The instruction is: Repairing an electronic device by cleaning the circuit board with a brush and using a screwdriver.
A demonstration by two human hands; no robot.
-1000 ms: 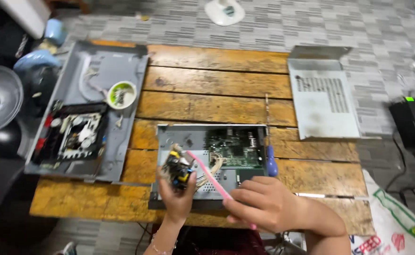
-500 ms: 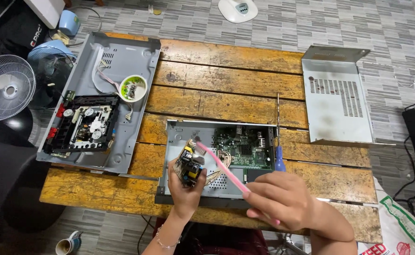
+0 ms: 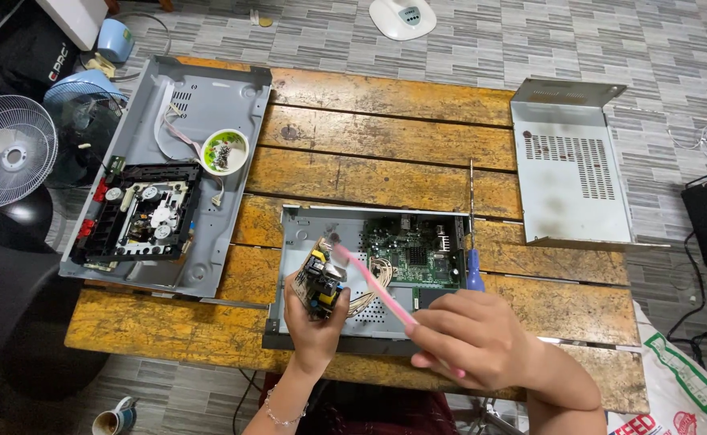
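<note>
Over the near edge of the wooden table [image 3: 386, 97] we see both of our hands raised above the open metal chassis [image 3: 297, 234]. Our left hand [image 3: 315, 318] comes up from below with the wrist bent, and its fingers are closed around a small circuit board [image 3: 321, 278], which it holds tilted over the left part of the chassis. Our right hand [image 3: 470, 338] is curled in a loose fist around the handle of a pink toothbrush [image 3: 374, 286]; the brush head touches the top of the small board. Just beside the right side of the chassis lies a blue-handled screwdriver [image 3: 473, 242]. To the left is a second open case [image 3: 200, 105] with a small bowl of screws [image 3: 225, 151], and a grey cover [image 3: 567, 161] lies well apart on the right. Between them the far planks leave free room.
</note>
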